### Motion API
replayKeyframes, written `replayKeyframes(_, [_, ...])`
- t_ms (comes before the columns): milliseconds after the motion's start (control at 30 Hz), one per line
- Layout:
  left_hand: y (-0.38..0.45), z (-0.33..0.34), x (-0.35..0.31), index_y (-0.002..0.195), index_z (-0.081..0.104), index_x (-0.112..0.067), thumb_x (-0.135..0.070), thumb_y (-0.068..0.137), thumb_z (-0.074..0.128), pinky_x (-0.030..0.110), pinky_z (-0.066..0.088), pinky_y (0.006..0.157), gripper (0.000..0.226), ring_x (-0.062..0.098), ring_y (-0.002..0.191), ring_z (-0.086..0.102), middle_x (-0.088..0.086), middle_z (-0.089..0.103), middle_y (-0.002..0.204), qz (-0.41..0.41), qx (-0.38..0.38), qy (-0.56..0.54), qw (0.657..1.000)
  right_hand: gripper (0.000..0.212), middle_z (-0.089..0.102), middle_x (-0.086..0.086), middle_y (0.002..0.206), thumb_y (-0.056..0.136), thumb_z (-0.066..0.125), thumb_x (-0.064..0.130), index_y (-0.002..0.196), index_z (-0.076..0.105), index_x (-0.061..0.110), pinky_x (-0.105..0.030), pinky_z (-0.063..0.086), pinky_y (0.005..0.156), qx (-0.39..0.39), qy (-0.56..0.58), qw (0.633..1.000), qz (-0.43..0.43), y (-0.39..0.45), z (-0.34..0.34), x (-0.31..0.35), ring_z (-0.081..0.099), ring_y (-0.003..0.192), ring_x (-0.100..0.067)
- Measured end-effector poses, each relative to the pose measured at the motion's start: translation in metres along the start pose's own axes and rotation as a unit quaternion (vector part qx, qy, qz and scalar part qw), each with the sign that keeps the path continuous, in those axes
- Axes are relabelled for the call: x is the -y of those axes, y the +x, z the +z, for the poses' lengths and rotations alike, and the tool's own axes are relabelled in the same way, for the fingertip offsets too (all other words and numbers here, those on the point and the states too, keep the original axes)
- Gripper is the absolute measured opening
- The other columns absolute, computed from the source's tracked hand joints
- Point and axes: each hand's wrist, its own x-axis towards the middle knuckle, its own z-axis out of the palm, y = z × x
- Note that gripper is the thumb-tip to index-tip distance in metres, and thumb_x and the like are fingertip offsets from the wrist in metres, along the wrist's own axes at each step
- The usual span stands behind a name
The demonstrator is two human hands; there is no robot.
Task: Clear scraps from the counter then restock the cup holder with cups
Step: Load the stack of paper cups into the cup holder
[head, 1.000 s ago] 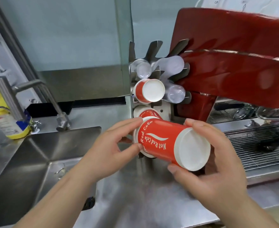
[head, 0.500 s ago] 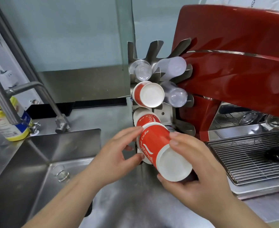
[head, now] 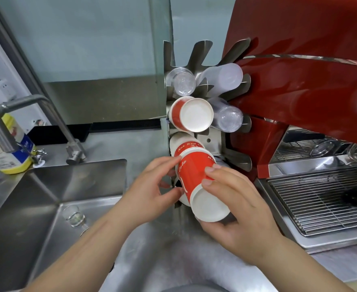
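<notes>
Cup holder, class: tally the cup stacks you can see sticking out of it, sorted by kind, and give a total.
Red paper cup stacks: 3, namely the upper one, the middle one and the lowest one, gripped by the left hand and right hand.
Clear plastic cup stacks: 2.
Frosted plastic cup stacks: 1.
Total: 6
</notes>
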Motion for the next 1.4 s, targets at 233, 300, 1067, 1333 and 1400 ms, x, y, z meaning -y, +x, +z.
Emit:
replayKeyframes(233, [0.01,0.006,0.009,0.144,0.042,-0.029,-0.023,0.081,0.069,0.018,0.05,0.088,0.069,-0.005,0.112,0.05,-0.013,0.043,0.133,-0.021,-0.009,0.01,1.0,0.063,0.052,-0.001,0.132,0.069,0.083,0.013,0.123,0.052,0.02,-0.038,0.043,0.105,0.01,0.005,1.0,0.018,0.002,0.009,-0.013,0.056,0.122,-0.025])
replayKeyframes(300, [0.013,0.007,0.012,0.144,0.043,-0.029,-0.014,0.084,0.072,0.018,0.05,0.089,0.068,-0.004,0.114,0.052,-0.011,0.043,0.137,-0.03,-0.011,0.006,0.999,0.063,0.053,-0.002,0.131,0.068,0.084,0.013,0.123,0.053,0.02,-0.039,0.044,0.104,0.011,0.004,1.0,0.023,0.003,0.013,-0.018,0.057,0.121,-0.027])
replayKeyframes(1067, [0.03,0.001,0.017,0.149,0.035,-0.023,-0.019,0.088,0.066,0.025,0.049,0.098,0.069,0.002,0.129,0.045,-0.011,0.04,0.146,-0.034,0.004,0.078,0.996,0.054,0.043,0.011,0.138,0.075,0.07,0.029,0.125,0.048,0.029,-0.026,0.036,0.108,0.07,0.026,0.992,0.097,0.018,0.025,-0.037,0.046,0.128,-0.013])
replayKeyframes(1333, [0.031,-0.004,0.013,0.151,0.029,-0.026,-0.032,0.086,0.066,0.029,0.048,0.101,0.075,0.005,0.134,0.04,-0.008,0.035,0.149,-0.039,0.069,0.108,0.991,0.061,0.038,0.009,0.145,0.078,0.066,0.042,0.133,0.043,0.032,-0.024,0.029,0.112,0.173,0.012,0.976,0.132,0.019,0.006,-0.024,0.035,0.136,-0.008])
replayKeyframes(1400, [0.034,-0.01,0.01,0.151,0.03,-0.026,-0.043,0.081,0.062,0.032,0.048,0.102,0.078,0.008,0.133,0.042,-0.006,0.036,0.149,-0.041,0.088,0.139,0.986,0.057,0.038,0.012,0.143,0.079,0.061,0.045,0.132,0.042,0.036,-0.024,0.029,0.11,0.207,-0.007,0.968,0.141,0.028,-0.001,-0.02,0.035,0.133,-0.006])
